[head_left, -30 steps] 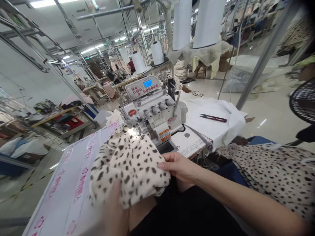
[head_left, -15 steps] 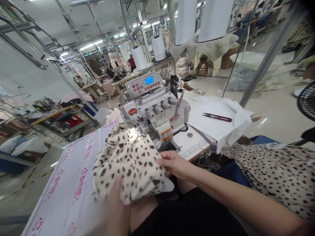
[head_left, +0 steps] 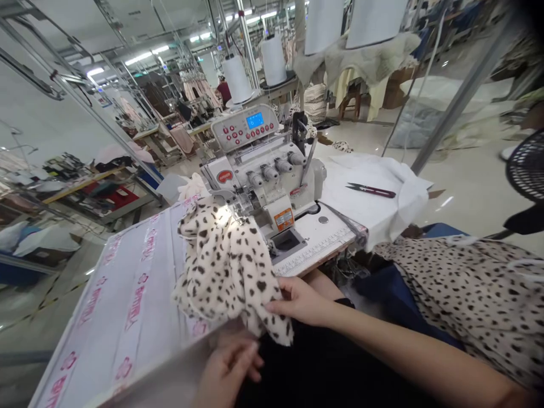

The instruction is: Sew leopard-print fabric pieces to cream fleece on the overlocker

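A cream plush fabric piece (head_left: 229, 266) with dark spots hangs in folds from under the presser foot of the white overlock sewing machine (head_left: 266, 175). At its lower right edge my right hand (head_left: 304, 300) pinches the cloth between thumb and fingers. My left hand (head_left: 232, 365) is below the cloth, in front of the table edge, apart from the fabric. Its fingers are loosely curled and somewhat apart, and I see nothing in them. The machine's lamp lights the cloth around the needle, whose tip is hidden.
Thread snips (head_left: 370, 190) lie on a white cloth (head_left: 382, 170) right of the machine. More spotted fabric (head_left: 467, 283) is heaped at the right, near a black fan (head_left: 527, 170). Printed plastic film (head_left: 123, 294) covers the table at left. Thread cones (head_left: 238, 79) stand behind the machine.
My left hand has let go of the fabric and moved down and right. The right hand has shifted slightly lower, still holding the edge, and the cloth now hangs in longer folds.
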Motion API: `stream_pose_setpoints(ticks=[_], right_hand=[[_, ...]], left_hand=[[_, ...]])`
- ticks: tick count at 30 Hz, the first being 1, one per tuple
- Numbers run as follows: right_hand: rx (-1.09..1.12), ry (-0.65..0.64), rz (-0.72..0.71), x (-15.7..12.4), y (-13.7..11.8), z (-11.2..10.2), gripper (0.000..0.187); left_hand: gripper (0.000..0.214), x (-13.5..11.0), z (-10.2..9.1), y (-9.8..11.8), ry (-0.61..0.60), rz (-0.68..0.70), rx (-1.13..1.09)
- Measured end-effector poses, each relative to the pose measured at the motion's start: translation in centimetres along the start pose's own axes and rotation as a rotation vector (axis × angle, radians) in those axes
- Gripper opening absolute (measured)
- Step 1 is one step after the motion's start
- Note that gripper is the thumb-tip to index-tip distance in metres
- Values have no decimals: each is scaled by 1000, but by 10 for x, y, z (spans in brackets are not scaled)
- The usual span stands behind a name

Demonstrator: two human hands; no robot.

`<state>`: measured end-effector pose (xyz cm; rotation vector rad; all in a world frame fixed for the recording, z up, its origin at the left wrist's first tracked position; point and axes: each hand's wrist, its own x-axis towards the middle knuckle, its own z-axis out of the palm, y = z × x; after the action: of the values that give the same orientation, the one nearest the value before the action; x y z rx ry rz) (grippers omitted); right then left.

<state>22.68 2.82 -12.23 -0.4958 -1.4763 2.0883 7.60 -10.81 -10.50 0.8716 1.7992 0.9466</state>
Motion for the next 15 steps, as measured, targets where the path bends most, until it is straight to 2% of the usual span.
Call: stream_pose_setpoints(ticks=[2,5,7,8,10,15], right_hand=[[-60,-2,-34,-11,3,3,27],[-98,-24,-67,-24,-1,9,27],[-100,-64,-98,-32,-5,13,27],[-104,-83,-122,-35,-8,14,26],[-152,-96,-179,-42,-13,15,23],[-404,-69,-334,-57,-20,14,17]], left_hand=[[30,-15,-4,1,19,177,233],[16,-20,-2,10,224,639,431],[49,-15,5,15,232,927,572],[63,-12,11,15,196,1016,629],[71,-6,21,13,140,1091,654],[46,-10,31,5,199,1065,453]])
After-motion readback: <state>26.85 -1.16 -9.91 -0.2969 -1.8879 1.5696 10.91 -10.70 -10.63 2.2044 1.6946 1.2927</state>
